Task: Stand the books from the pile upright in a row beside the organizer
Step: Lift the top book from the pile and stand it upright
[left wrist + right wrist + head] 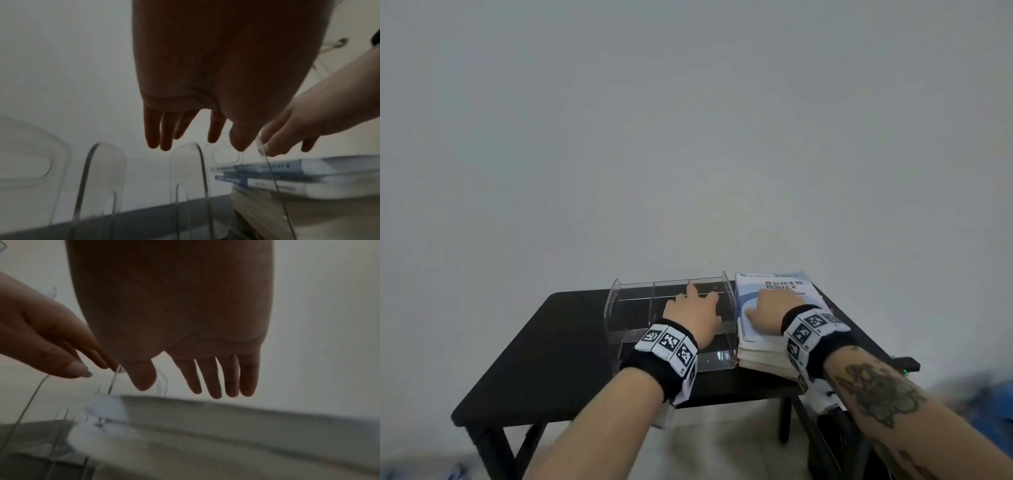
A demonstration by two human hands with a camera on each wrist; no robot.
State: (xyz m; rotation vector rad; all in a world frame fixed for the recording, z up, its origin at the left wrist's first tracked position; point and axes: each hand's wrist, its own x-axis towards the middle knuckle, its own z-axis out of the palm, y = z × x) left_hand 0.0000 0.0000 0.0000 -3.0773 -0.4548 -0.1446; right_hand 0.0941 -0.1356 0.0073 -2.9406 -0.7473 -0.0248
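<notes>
A clear acrylic organizer (671, 281) with dividers stands on the black table (544, 342). Right beside it lies a flat pile of books (760, 356), topped by a white and blue book (784, 284). My left hand (693, 313) is spread over the organizer's right compartment, fingers straight and holding nothing. In the left wrist view the left hand (185, 126) hangs just above the dividers (189, 162), with the pile (308, 178) to the right. My right hand (767, 305) is flat over the top book's cover. Its straight fingers (213, 382) are just above the pile (226, 426); contact is unclear.
A plain wall stands close behind the table. The table's left half is bare black surface. A dark object with a small green light (904, 368) sits past the table's right edge, and something blue (989, 404) lies on the floor there.
</notes>
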